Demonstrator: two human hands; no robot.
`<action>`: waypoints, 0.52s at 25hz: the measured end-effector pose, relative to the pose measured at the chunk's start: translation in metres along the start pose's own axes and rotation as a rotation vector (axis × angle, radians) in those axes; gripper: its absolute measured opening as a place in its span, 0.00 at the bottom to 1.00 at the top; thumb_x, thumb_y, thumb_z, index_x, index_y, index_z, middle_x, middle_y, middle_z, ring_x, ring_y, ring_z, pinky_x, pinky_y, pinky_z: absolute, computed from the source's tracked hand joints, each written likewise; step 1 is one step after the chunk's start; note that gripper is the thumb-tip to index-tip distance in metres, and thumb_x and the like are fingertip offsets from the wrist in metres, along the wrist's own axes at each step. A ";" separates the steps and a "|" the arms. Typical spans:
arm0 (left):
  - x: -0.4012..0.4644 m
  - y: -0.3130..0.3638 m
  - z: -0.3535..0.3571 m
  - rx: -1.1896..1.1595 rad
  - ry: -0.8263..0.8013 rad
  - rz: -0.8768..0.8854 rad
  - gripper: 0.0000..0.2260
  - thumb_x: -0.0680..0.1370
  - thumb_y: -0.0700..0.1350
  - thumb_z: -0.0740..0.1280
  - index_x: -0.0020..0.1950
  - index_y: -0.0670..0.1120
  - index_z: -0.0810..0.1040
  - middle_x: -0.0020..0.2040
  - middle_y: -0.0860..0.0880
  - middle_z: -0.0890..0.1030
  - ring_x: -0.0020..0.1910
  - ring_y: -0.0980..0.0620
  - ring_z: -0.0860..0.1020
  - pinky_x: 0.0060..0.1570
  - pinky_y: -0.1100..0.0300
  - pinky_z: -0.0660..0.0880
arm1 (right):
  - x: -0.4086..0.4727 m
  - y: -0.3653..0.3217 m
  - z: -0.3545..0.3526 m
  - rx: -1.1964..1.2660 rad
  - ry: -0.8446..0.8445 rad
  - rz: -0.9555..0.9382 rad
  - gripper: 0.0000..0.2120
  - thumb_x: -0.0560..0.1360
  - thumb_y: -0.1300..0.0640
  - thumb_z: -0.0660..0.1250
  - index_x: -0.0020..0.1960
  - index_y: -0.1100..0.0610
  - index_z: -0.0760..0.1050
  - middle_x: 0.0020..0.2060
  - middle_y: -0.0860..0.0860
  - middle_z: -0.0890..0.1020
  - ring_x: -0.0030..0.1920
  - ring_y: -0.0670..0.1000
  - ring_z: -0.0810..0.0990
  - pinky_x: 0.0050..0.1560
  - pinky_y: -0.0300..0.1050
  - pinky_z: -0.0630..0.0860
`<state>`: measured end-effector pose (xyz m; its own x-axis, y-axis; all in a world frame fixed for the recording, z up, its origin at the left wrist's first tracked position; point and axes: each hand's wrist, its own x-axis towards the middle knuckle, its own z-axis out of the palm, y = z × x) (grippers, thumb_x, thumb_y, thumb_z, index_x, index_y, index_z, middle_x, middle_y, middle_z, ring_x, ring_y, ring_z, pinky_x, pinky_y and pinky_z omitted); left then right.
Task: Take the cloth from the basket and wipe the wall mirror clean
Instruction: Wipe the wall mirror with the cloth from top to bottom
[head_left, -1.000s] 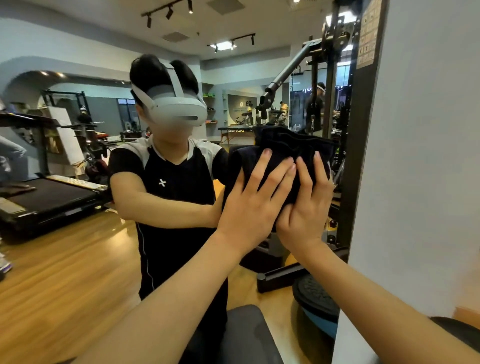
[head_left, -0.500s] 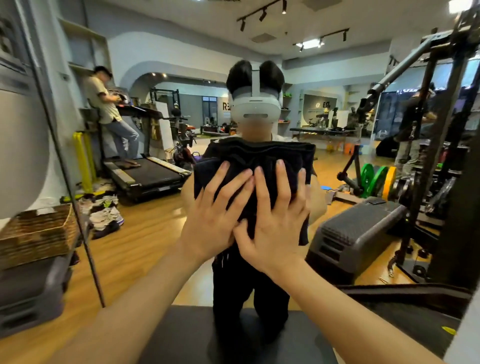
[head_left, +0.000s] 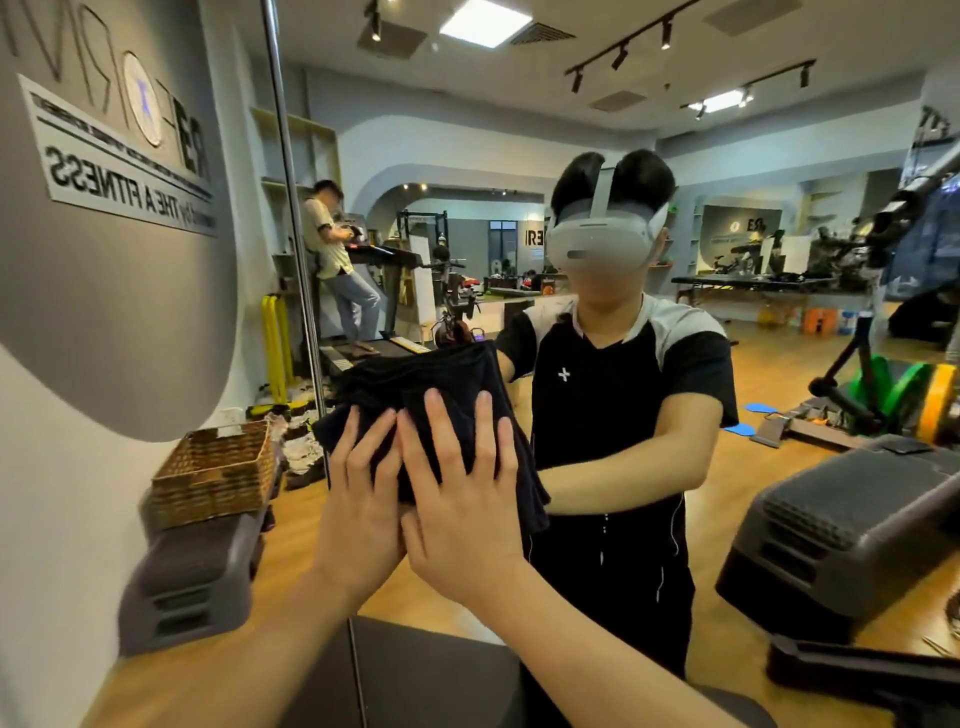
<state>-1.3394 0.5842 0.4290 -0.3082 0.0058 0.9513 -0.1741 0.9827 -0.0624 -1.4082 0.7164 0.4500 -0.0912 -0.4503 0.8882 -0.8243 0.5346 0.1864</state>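
**Both palms flat on the cloth, wiping under way**

Left hand and right hand lie side by side, fingers straight and spread, pressing a dark cloth flat against the wall mirror. The cloth is bunched, near the mirror's left edge. Off to the left, the wicker basket sits on a grey step platform. Judging from this, the cloth is fetched and wiping is in progress; how much glass remains cannot be told.
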 end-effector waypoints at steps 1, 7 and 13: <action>-0.011 0.009 0.006 0.006 0.003 -0.012 0.30 0.79 0.48 0.67 0.78 0.41 0.62 0.77 0.40 0.61 0.82 0.34 0.53 0.82 0.45 0.54 | -0.011 0.004 0.002 -0.001 -0.004 -0.023 0.36 0.78 0.47 0.61 0.84 0.54 0.58 0.84 0.56 0.53 0.82 0.69 0.49 0.80 0.67 0.51; -0.037 0.112 0.048 -0.023 0.031 0.097 0.24 0.79 0.45 0.66 0.73 0.40 0.67 0.74 0.40 0.65 0.84 0.42 0.50 0.77 0.38 0.61 | -0.100 0.073 -0.007 -0.040 0.024 0.013 0.33 0.78 0.54 0.61 0.83 0.56 0.61 0.84 0.56 0.53 0.82 0.68 0.53 0.81 0.65 0.55; 0.042 0.174 0.071 -0.176 0.059 0.105 0.27 0.81 0.45 0.67 0.78 0.41 0.65 0.79 0.43 0.63 0.79 0.31 0.62 0.75 0.35 0.66 | -0.051 0.156 -0.054 -0.004 0.183 0.115 0.24 0.86 0.55 0.53 0.80 0.56 0.66 0.81 0.60 0.61 0.81 0.68 0.57 0.73 0.71 0.67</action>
<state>-1.4494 0.7418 0.4366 -0.2594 0.1160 0.9588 0.0240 0.9932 -0.1137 -1.5020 0.8616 0.4564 -0.0811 -0.2492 0.9650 -0.8120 0.5780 0.0810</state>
